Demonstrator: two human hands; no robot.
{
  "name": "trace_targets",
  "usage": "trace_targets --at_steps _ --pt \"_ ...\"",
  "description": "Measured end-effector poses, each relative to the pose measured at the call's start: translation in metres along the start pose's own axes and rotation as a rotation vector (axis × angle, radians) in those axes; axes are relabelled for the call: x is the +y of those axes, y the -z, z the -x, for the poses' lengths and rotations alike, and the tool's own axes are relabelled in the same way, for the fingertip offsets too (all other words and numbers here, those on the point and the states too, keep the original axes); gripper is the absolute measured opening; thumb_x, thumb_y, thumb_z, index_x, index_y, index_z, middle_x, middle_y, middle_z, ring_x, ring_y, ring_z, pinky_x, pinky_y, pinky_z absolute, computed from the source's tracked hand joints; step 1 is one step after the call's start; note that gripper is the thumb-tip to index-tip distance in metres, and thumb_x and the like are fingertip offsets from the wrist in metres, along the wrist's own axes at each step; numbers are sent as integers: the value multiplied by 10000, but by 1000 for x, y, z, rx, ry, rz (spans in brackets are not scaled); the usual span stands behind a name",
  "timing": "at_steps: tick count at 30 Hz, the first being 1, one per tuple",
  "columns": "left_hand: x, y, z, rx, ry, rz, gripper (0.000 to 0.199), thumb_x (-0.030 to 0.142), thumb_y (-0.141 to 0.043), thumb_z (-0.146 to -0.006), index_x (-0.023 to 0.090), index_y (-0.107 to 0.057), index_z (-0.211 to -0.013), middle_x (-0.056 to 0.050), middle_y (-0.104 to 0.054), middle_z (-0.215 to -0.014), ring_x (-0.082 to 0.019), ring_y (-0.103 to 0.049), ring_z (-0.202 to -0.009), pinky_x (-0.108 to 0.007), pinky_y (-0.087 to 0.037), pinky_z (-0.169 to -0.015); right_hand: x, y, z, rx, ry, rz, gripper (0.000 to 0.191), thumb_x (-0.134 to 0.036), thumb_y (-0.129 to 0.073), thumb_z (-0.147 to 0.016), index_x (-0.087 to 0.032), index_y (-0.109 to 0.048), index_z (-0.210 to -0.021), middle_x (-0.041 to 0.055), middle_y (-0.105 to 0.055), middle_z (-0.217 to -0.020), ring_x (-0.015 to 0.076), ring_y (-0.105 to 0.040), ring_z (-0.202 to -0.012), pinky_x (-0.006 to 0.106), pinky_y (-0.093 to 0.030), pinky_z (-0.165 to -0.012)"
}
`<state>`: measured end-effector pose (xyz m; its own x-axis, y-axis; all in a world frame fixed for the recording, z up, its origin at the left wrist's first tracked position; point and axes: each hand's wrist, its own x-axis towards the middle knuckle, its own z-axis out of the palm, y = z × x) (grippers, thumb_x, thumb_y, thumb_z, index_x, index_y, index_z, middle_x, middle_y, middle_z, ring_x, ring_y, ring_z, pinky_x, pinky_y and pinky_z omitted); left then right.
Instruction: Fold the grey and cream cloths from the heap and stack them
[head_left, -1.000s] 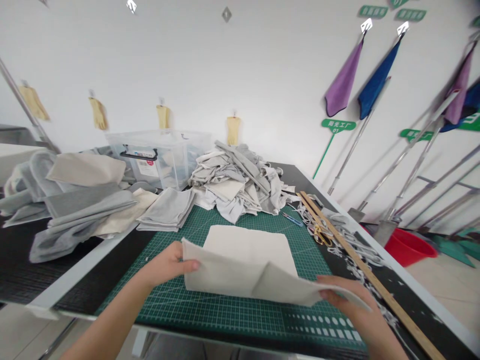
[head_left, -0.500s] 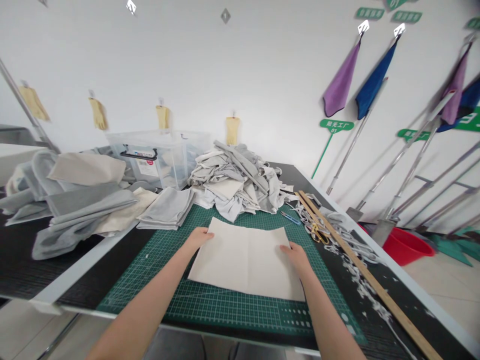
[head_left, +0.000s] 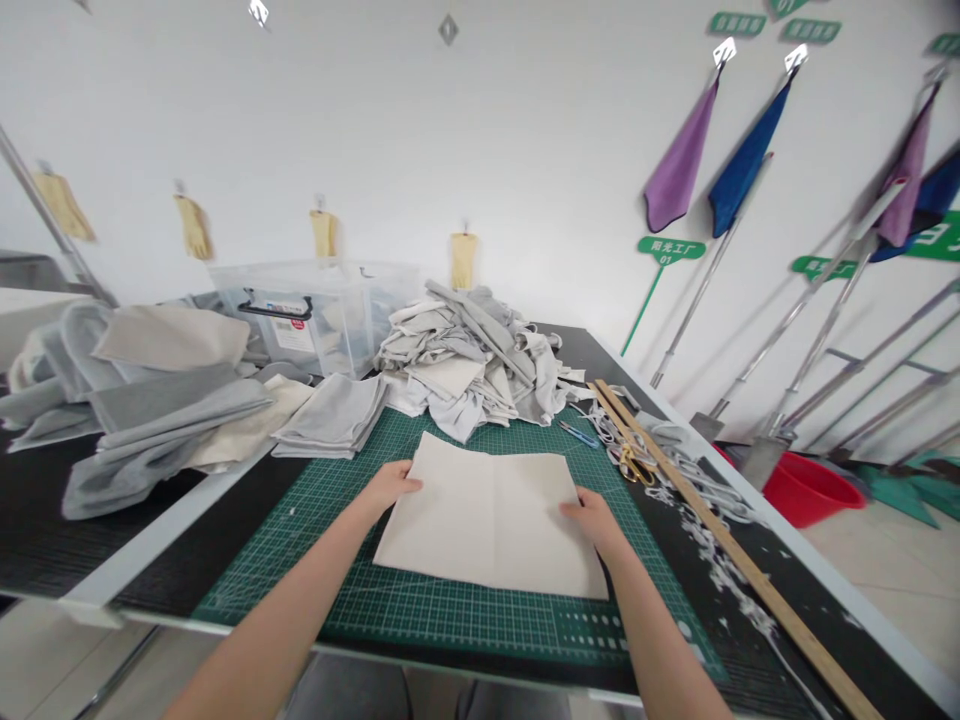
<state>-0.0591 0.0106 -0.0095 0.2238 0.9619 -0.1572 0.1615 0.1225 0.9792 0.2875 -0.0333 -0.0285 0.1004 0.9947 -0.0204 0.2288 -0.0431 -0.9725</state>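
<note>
A cream cloth (head_left: 491,520) with a crease down its middle lies over the green cutting mat (head_left: 285,560). My left hand (head_left: 394,485) grips its upper left edge, thumb on top and the other fingers beneath. At the right edge, my right hand (head_left: 592,518) pinches the cloth in the same way. Behind the cloth rises a heap of grey and cream cloths (head_left: 472,360). A neat stack of grey cloths (head_left: 330,415) sits at the mat's back left corner.
Blue snips (head_left: 579,434), gold-handled scissors (head_left: 636,464), a long wooden strip (head_left: 727,545) and cloth scraps lie on the right. A clear plastic box (head_left: 300,320) and a pile of grey cloths (head_left: 165,400) stand at the left. A red basin (head_left: 810,490) is beyond the table.
The view has shifted very slightly. Both hands keep hold of the cloth, which stays almost in the same place on the mat.
</note>
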Motion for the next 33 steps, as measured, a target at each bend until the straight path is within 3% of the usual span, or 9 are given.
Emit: trace_targets --at_steps 7,10,12,13,16,20,22,27,33 --pt "9 17 56 -241 -211 265 237 343 -639 -563 150 -652 -701 -60 -648 -704 -183 -579 -642 -321 -425 -672 -31 12 27 -32 170 -226 237 -376 -663 -434 -188 -519 -422 16 -592 -656 171 -530 -639 280 -409 -600" --pt "42 27 98 -622 -287 91 234 410 -669 -490 189 -672 -566 -70 -653 -666 -216 -583 -667 -319 -413 -721 -44 29 56 -112 345 -402 319 -401 -730 -318 -214 -473 -356 2 -568 -660 198 -517 -744 357 -374 -768" --pt "66 27 120 -983 -265 -156 322 401 -652 -527 225 -673 -796 -67 -647 -825 -222 -572 -774 -282 -400 -754 -43 39 74 -128 337 -444 345 -373 -760 -235 -223 -473 -355 2 -564 -689 220 -506 -788 399 -327 -832" --pt "75 25 125 -1004 -277 -230 357 401 -626 -565 230 -648 -877 -59 -634 -882 -215 -562 -813 -267 -395 -763 -40 43 81 -107 292 -443 367 -373 -764 -203 -220 -461 -345 5 -563 -702 234 -502 -807 410 -319 -839" --pt "79 11 110 -668 -308 -384 357 392 -504 -690 232 -578 -1001 -30 -583 -1008 -188 -513 -920 -257 -368 -805 -22 52 91 -11 171 -480 434 -426 -749 -176 -197 -406 -311 13 -560 -730 267 -492 -849 421 -343 -802" --pt "45 -15 35 -107 -287 -608 316 350 -448 -723 191 -578 -963 -45 -530 -1082 -175 -443 -1013 -256 -318 -861 0 61 92 35 142 -582 434 -470 -726 -265 -184 -407 -330 -5 -562 -827 266 -500 -851 409 -376 -749" --pt "31 -29 0 39 -197 -848 324 333 -448 -716 216 -548 -1001 -50 -475 -1144 -194 -402 -1055 -300 -295 -876 6 66 92 70 145 -583 410 -483 -713 -310 -188 -430 -347 -18 -552 -918 263 -497 -869 396 -382 -745" --pt "21 -52 -33 162 -89 -1081 479 355 -500 -655 201 -428 -1102 -117 -438 -1138 -280 -374 -1053 -435 -286 -816 12 85 88 164 58 -392 285 -369 -732 -342 -202 -514 -416 -2 -489 -1114 276 -459 -963 369 -373 -768" --pt "11 -36 -23 74 48 -1024 308 378 -464 -648 189 -516 -885 -69 -574 -898 -219 -531 -815 -289 -362 -626 4 106 56 194 -9 -219 291 -316 -738 -268 -182 -568 -464 81 -527 -1071 284 -533 -837 349 -421 -659"
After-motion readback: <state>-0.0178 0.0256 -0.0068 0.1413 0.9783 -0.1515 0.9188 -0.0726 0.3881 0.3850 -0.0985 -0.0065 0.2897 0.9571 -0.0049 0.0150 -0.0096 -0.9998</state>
